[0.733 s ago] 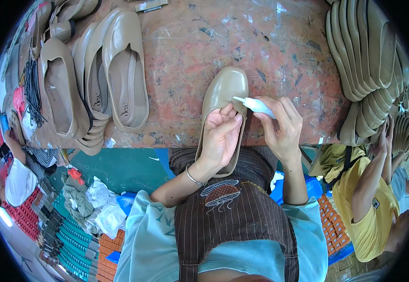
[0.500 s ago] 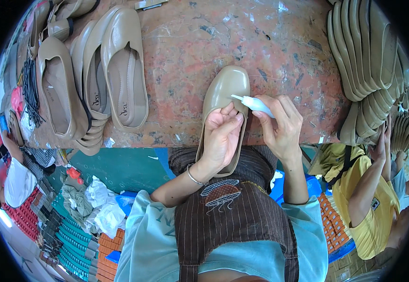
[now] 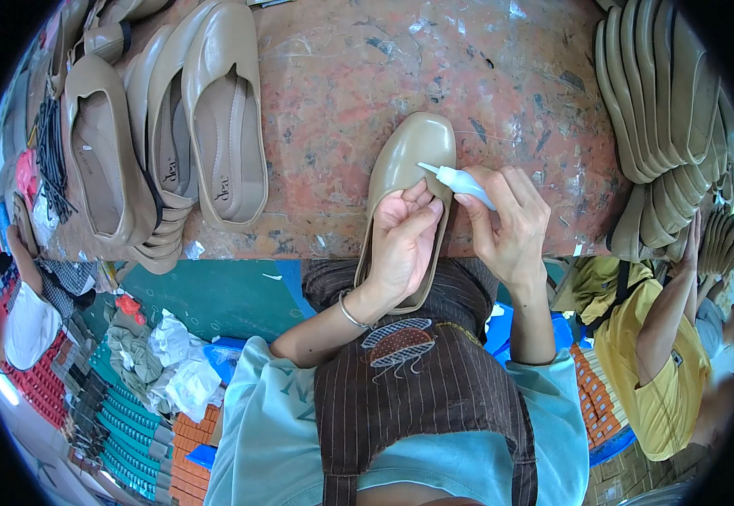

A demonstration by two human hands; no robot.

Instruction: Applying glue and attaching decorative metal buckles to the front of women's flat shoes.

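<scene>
The shoe (image 3: 407,169) looks like smooth, faintly glossy tan leather. The small bottle (image 3: 465,183) is pale, smooth plastic. The bench (image 3: 341,93) is rough, scratched and blotchy red-brown, smeared with dried white marks. The apron (image 3: 422,396) is matt brown striped cloth.

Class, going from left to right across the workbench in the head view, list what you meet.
Row of tan shoes lying open side up → left hand on a tan shoe → small glue bottle → right hand → stack of tan soles.
</scene>
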